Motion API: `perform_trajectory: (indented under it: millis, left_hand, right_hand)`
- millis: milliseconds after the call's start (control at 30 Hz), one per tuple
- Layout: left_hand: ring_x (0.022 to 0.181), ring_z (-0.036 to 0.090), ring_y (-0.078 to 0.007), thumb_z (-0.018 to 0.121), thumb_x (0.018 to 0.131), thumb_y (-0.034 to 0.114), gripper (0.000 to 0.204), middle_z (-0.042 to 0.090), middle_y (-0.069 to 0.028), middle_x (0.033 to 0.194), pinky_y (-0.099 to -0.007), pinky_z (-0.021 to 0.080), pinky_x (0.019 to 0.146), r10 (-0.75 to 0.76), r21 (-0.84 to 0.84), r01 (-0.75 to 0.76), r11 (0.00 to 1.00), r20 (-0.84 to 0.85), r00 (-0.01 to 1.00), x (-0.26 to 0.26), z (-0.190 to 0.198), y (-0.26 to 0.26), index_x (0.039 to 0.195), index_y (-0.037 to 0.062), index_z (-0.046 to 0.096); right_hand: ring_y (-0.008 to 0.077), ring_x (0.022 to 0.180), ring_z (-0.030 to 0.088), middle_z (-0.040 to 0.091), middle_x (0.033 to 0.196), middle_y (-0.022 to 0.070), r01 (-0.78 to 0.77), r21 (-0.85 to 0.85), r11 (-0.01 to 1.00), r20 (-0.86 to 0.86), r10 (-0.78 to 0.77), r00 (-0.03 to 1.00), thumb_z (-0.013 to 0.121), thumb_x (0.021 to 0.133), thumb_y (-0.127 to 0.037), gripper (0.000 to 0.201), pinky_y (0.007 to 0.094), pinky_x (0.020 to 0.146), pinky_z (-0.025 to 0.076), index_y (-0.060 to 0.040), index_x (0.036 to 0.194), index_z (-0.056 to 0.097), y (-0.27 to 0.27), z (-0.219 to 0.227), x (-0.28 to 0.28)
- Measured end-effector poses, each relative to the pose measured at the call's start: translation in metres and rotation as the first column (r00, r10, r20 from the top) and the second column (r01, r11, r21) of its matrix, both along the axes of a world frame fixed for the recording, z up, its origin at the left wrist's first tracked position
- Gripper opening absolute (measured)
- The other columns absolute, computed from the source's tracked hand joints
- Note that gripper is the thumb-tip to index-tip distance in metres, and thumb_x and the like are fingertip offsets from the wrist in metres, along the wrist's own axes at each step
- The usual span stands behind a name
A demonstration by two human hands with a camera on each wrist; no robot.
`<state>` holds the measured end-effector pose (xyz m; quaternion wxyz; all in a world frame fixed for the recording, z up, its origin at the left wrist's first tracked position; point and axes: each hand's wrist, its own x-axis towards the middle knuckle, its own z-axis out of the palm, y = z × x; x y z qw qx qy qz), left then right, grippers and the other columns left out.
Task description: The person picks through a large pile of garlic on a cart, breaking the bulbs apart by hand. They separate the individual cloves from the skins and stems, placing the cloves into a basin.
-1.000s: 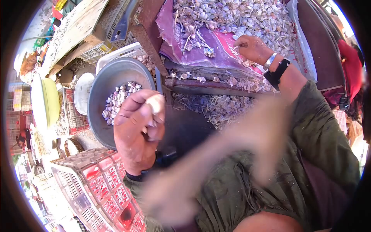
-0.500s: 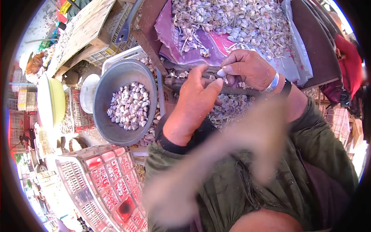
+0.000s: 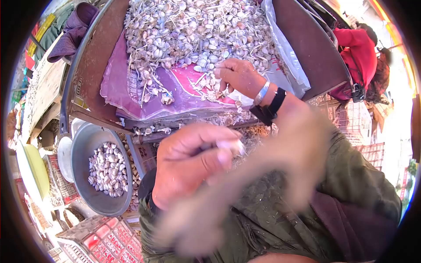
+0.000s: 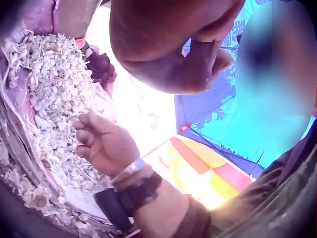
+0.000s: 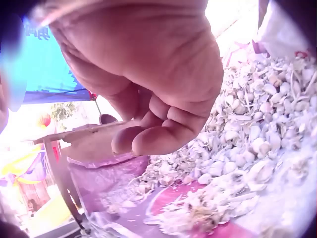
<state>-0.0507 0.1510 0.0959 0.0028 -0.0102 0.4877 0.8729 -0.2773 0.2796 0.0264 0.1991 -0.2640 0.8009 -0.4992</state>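
In the head view, my left hand (image 3: 188, 162) pinches a pale garlic clove (image 3: 240, 148) between thumb and fingers. Its palm is hidden there. My right hand (image 3: 240, 78) hovers at the near edge of a heap of garlic cloves (image 3: 188, 30), with loosely curled fingers. The right wrist view shows its fingertips (image 5: 148, 141) bare, above the cloves and a small pile of papery skins (image 5: 203, 213). A grey basin (image 3: 83, 193) of separated cloves stands left of my left hand.
The heap lies on a purple plastic sheet (image 3: 116, 98) over a metal-sided tray (image 3: 94, 65). Garlic skins lie under its front edge. A red-and-white crate (image 3: 109, 241) stands at lower left. A person in red (image 3: 357, 55) is at the right.
My left hand swung from beside the basin to meet my right hand at a clove, then drew slightly apart. My right hand went back up to the heap. The view has turned rightward.
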Motion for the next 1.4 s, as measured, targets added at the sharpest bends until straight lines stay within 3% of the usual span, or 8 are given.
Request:
perform_trajectory:
  millis: [133, 233, 500, 700, 867, 1033, 1133, 1400]
  left_hand:
    - [0.065, 0.066, -0.0198, 0.066, 0.084, 0.001, 0.028, 0.068, -0.0206, 0.092, -0.0299, 0.052, 0.055, -0.375, -0.061, 0.469, 0.881, -0.695, 0.614, -0.018, 0.011, -0.004, 0.108, -0.0130, 0.061]
    - [0.063, 0.064, -0.0247, 0.052, 0.089, -0.007, 0.031, 0.064, -0.0222, 0.088, -0.0307, 0.053, 0.055, -0.321, 0.250, 0.745, 0.618, -0.785, 0.530, -0.003, 0.017, 0.024, 0.118, -0.0179, 0.047]
    - [0.057, 0.062, -0.0241, 0.048, 0.090, -0.012, 0.036, 0.062, -0.0214, 0.077, -0.0308, 0.052, 0.049, -0.064, 0.631, 0.748, 0.204, -0.754, 0.654, 0.009, 0.004, 0.044, 0.125, -0.0197, 0.041]
    - [0.063, 0.064, -0.0226, 0.052, 0.090, -0.011, 0.033, 0.062, -0.0212, 0.082, -0.0305, 0.050, 0.050, 0.012, 0.653, 0.681, 0.331, -0.725, 0.689, 0.003, 0.004, 0.037, 0.121, -0.0193, 0.044]
    - [0.068, 0.064, -0.0263, 0.054, 0.091, -0.003, 0.029, 0.065, -0.0195, 0.089, -0.0333, 0.052, 0.057, -0.133, 0.354, 0.594, 0.723, -0.772, 0.622, -0.024, -0.015, 0.011, 0.117, -0.0155, 0.049]
    - [0.061, 0.060, -0.0166, 0.058, 0.082, 0.005, 0.013, 0.062, -0.0208, 0.088, -0.0270, 0.045, 0.049, -0.253, 0.319, 0.200, 0.927, 0.135, 0.958, -0.021, -0.016, -0.025, 0.090, -0.0058, 0.059]
    - [0.055, 0.052, -0.0111, 0.053, 0.081, 0.007, 0.013, 0.062, -0.0138, 0.085, -0.0211, 0.038, 0.047, -0.083, 0.189, 0.026, 0.982, 0.301, 0.950, -0.042, -0.047, -0.026, 0.090, -0.0016, 0.058]
    - [0.053, 0.045, -0.0047, 0.054, 0.093, 0.015, 0.031, 0.056, -0.0008, 0.076, -0.0197, 0.033, 0.046, 0.263, 0.070, -0.293, 0.954, 0.278, 0.924, -0.065, -0.100, -0.031, 0.119, -0.0012, 0.054]
  right_hand:
    - [0.0143, 0.067, 0.065, 0.068, 0.080, 0.0089, 0.014, 0.224, 0.974, -0.339, 0.065, 0.939, 0.064, 0.088, -0.018, 0.023, 0.0278, 0.062, 0.053, 0.0005, 0.101, 0.066, -0.012, -0.047, -0.069]
    - [0.0268, 0.090, 0.066, 0.069, 0.096, 0.0113, 0.062, 0.665, 0.744, -0.706, 0.600, 0.378, 0.058, 0.083, -0.012, 0.017, 0.0361, 0.078, 0.052, -0.0028, 0.091, 0.070, -0.023, -0.076, -0.111]
    - [0.0348, 0.096, 0.065, 0.068, 0.100, 0.0172, 0.122, 0.767, 0.630, -0.511, 0.484, 0.711, 0.057, 0.082, -0.012, 0.018, 0.0426, 0.082, 0.051, -0.0028, 0.093, 0.069, -0.056, -0.061, -0.112]
    - [0.0342, 0.096, 0.066, 0.068, 0.100, 0.0171, 0.054, 0.788, 0.613, -0.504, 0.592, 0.629, 0.057, 0.082, -0.009, 0.020, 0.0425, 0.080, 0.052, -0.0034, 0.100, 0.065, -0.062, -0.054, -0.092]
    - [0.0372, 0.092, 0.065, 0.067, 0.098, 0.0211, 0.061, 0.825, 0.562, -0.460, 0.605, 0.650, 0.055, 0.082, -0.009, 0.024, 0.0426, 0.080, 0.052, -0.0002, 0.103, 0.064, -0.069, -0.043, -0.080]
    - [0.0321, 0.080, 0.068, 0.069, 0.089, 0.0196, -0.033, 0.521, 0.853, -0.600, 0.394, 0.696, 0.061, 0.082, -0.014, 0.027, 0.0396, 0.070, 0.053, 0.0034, 0.103, 0.063, -0.061, -0.042, -0.085]
    - [0.0188, 0.066, 0.068, 0.069, 0.083, 0.0134, -0.182, 0.290, 0.939, 0.034, 0.180, 0.983, 0.057, 0.086, -0.017, 0.022, 0.0320, 0.057, 0.053, 0.0026, 0.095, 0.064, -0.047, -0.038, -0.087]
    - [0.0158, 0.063, 0.066, 0.065, 0.083, 0.0100, -0.307, -0.200, 0.930, 0.455, 0.366, 0.812, 0.058, 0.091, -0.017, 0.024, 0.0273, 0.050, 0.053, 0.0053, 0.099, 0.061, -0.030, -0.009, -0.005]
